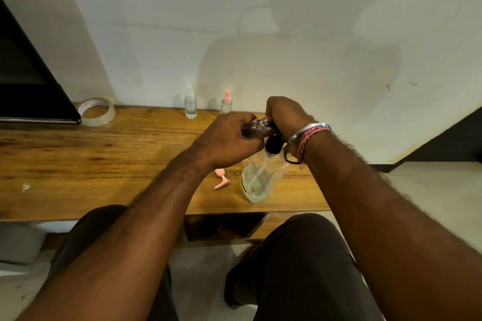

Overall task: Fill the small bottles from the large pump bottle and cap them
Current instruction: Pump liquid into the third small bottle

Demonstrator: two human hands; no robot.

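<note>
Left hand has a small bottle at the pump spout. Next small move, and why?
Probably press the pump head down with the right hand. The left hand holds the small bottle with its mouth at the pump bottle spout, and its pink cap lies on the table, so filling precedes capping.

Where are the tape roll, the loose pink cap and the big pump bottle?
tape roll (97, 111): head view, on its outer band.
pink cap (221, 179): head view, on its stem.
pump bottle (260, 177): head view, on its clear body.
</note>
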